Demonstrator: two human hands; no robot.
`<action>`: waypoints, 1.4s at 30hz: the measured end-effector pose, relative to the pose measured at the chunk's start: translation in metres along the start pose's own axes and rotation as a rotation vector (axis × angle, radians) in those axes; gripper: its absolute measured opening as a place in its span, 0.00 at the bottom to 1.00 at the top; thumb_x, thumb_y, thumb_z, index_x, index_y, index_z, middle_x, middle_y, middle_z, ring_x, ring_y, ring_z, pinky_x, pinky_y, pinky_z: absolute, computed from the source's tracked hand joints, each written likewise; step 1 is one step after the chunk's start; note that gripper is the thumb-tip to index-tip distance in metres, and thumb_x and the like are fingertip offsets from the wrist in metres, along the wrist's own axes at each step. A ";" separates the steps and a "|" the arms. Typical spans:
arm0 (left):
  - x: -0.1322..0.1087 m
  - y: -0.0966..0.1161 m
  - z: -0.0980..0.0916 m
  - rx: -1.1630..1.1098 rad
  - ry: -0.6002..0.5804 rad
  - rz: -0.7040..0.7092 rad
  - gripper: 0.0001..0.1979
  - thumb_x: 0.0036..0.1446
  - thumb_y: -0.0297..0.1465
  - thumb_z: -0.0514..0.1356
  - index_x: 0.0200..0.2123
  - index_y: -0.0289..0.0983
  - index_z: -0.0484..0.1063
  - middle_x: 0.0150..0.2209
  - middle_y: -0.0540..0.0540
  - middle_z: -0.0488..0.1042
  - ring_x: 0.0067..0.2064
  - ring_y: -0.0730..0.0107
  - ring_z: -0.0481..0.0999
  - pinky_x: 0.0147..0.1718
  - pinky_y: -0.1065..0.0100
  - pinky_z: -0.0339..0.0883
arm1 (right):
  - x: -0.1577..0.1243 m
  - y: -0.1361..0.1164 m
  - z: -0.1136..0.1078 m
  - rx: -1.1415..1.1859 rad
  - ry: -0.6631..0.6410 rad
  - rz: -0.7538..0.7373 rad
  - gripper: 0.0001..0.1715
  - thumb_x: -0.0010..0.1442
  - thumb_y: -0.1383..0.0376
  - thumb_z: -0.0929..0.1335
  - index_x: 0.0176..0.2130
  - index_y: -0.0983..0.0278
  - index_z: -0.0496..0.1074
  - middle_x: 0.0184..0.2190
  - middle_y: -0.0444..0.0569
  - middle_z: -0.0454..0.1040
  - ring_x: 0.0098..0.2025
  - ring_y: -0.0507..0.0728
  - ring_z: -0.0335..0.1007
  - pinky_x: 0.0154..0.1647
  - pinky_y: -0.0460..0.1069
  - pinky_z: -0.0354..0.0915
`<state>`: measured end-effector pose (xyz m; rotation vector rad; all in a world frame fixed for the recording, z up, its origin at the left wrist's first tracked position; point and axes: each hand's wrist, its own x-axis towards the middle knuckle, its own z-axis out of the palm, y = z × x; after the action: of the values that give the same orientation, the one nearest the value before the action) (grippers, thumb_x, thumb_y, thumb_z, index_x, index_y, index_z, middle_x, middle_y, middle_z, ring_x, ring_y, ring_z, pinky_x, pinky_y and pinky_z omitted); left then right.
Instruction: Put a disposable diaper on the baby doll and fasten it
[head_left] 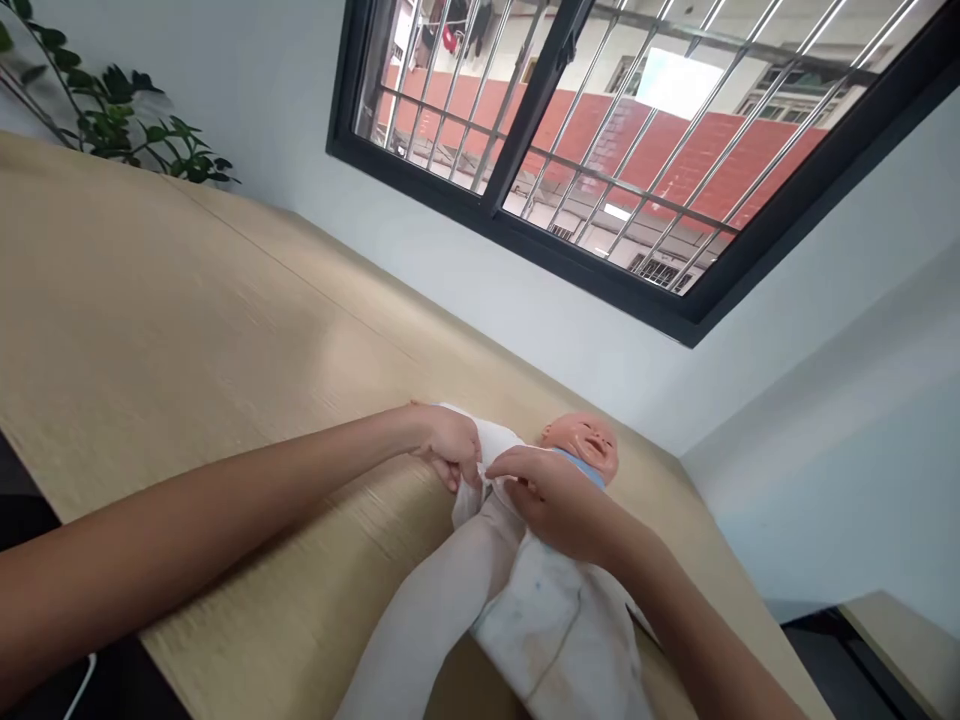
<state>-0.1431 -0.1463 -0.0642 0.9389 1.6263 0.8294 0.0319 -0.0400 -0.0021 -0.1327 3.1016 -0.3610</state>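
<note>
A baby doll with a pinkish head [583,440] and a blue collar lies on the wooden table [247,340]. White cloth [499,437] covers its body, and a long white cloth strip [431,610] runs from it toward the bottom edge. My left hand [452,443] is closed, its fingers pinching the white cloth at the doll's middle. Close beside it, my right hand [559,500] bends over the same spot, thumb and fingertips pressed on the cloth. A stained white cloth [559,635] hangs below my right hand.
A barred window [517,240] in a dark frame is set in the pale wall behind the table. Green leaves [120,120] show at the upper left. A dark piece of furniture with a wooden top [900,640] stands at the lower right. A white cable [81,688] shows at the lower left.
</note>
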 end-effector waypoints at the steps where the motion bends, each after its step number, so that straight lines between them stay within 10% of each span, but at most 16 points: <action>1: 0.001 0.000 -0.002 0.017 0.009 -0.021 0.08 0.38 0.25 0.68 0.26 0.33 0.74 0.26 0.47 0.74 0.28 0.72 0.73 0.31 0.74 0.72 | 0.006 0.003 0.002 -0.009 -0.028 0.019 0.22 0.63 0.73 0.60 0.46 0.56 0.77 0.47 0.41 0.77 0.47 0.54 0.72 0.46 0.50 0.66; 14: 0.002 -0.003 -0.020 0.115 0.083 -0.115 0.05 0.56 0.23 0.65 0.28 0.29 0.72 0.22 0.50 0.72 0.24 0.76 0.72 0.25 0.76 0.69 | 0.006 -0.007 0.004 -0.205 -0.184 0.014 0.26 0.56 0.78 0.60 0.38 0.54 0.81 0.42 0.40 0.78 0.42 0.55 0.72 0.41 0.48 0.63; 21: -0.003 0.005 -0.009 -0.148 0.085 0.069 0.08 0.47 0.27 0.68 0.25 0.32 0.71 0.22 0.47 0.72 0.25 0.74 0.72 0.28 0.74 0.69 | -0.004 -0.008 0.004 -0.199 -0.159 -0.038 0.26 0.55 0.79 0.60 0.38 0.57 0.80 0.40 0.44 0.77 0.41 0.56 0.69 0.39 0.50 0.61; 28: -0.010 0.018 0.015 -0.344 0.052 0.233 0.11 0.45 0.32 0.69 0.27 0.32 0.71 0.23 0.48 0.72 0.27 0.74 0.72 0.28 0.74 0.67 | -0.041 0.000 -0.034 0.065 0.337 0.152 0.16 0.67 0.66 0.59 0.40 0.60 0.75 0.40 0.49 0.74 0.42 0.57 0.69 0.37 0.50 0.65; 42: -0.008 0.026 0.037 -0.408 0.067 0.257 0.15 0.37 0.34 0.71 0.22 0.33 0.69 0.21 0.50 0.70 0.22 0.78 0.66 0.22 0.76 0.60 | -0.059 -0.005 0.012 0.231 0.140 0.212 0.10 0.66 0.65 0.62 0.39 0.60 0.73 0.36 0.45 0.65 0.34 0.52 0.62 0.35 0.48 0.60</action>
<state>-0.1012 -0.1388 -0.0461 0.8408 1.3343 1.3235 0.0913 -0.0421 -0.0122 0.2327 3.1344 -0.7430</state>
